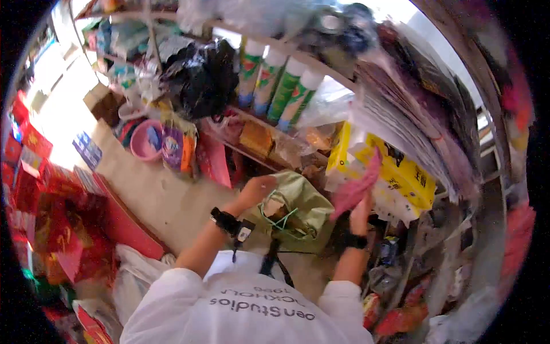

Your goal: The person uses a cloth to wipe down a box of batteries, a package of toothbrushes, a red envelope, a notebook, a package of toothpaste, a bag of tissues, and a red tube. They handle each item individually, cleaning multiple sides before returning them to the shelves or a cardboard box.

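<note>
A limp pink cloth-like piece, blurred by motion, hangs up from my right hand, whose fingers are closed on it. This hand is just in front of a yellow and white printed package on the shelf. On the other side, my left hand is curled at the upper left edge of a pale green bag and appears to grip its rim. The bag has a green cord across its opening, and something beige shows inside.
Several green and white spray cans stand on the shelf behind. A black plastic bag sits beside them. At left on the floor is a pink basin, with red packages farther left. Stacked flat sheets lean at right.
</note>
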Demonstrator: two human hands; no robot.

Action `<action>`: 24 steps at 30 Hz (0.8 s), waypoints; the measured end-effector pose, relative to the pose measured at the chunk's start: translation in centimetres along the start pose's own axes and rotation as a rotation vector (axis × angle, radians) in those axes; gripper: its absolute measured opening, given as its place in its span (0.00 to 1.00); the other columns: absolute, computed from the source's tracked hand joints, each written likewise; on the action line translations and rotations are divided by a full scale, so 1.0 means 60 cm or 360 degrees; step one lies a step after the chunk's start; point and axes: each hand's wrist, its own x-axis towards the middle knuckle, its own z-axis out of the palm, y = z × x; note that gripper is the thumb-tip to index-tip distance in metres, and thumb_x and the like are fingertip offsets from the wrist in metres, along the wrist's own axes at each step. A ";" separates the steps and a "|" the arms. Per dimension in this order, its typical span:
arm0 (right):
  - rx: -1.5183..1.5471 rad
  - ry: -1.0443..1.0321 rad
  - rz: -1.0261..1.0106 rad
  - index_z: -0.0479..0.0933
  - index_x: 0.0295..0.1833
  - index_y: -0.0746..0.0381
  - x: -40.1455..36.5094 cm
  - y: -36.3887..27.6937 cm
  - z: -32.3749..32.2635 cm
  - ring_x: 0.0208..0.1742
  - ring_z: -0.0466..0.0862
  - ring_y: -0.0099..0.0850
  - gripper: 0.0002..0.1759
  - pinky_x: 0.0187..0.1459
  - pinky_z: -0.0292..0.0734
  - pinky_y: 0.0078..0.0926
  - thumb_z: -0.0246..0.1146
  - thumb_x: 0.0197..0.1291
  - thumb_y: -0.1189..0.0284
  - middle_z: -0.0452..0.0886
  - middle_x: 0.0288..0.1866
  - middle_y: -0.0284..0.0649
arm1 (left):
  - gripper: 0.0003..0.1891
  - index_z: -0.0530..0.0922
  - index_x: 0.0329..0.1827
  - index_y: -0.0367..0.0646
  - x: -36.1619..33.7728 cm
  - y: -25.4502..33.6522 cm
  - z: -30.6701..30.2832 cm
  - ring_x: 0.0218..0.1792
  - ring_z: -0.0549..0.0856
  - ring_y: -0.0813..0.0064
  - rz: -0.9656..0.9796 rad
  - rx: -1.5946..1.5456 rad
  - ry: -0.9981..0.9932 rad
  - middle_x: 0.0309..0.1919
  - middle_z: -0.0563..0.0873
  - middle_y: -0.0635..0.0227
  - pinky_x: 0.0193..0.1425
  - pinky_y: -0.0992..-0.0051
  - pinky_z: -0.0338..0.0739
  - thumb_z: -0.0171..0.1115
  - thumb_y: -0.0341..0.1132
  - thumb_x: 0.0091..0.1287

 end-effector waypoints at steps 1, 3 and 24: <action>0.0261 -0.0170 0.0245 0.68 0.48 0.62 -0.050 0.002 0.048 0.44 0.70 0.28 0.20 0.45 0.65 0.26 0.49 0.57 0.59 0.71 0.45 0.36 | 0.15 0.70 0.48 0.37 -0.022 0.023 -0.021 0.43 0.75 0.73 -0.0099 -0.0078 0.0024 0.41 0.78 0.64 0.47 0.74 0.69 0.53 0.30 0.57; 0.0593 -0.0694 0.0481 0.60 0.56 0.61 -0.144 -0.019 0.151 0.52 0.66 0.27 0.25 0.53 0.62 0.27 0.46 0.58 0.57 0.66 0.51 0.35 | 0.16 0.68 0.49 0.35 -0.048 0.004 -0.050 0.43 0.75 0.73 -0.0048 -0.0244 0.0078 0.41 0.78 0.65 0.47 0.75 0.69 0.53 0.31 0.58; -0.0179 -0.1728 0.1134 0.64 0.51 0.66 -0.315 0.163 0.558 0.39 0.73 0.24 0.18 0.42 0.69 0.21 0.49 0.56 0.67 0.72 0.40 0.36 | 0.12 0.67 0.47 0.39 -0.208 -0.136 -0.235 0.40 0.77 0.71 -0.0167 -0.2299 0.1019 0.40 0.76 0.64 0.44 0.72 0.74 0.45 0.28 0.60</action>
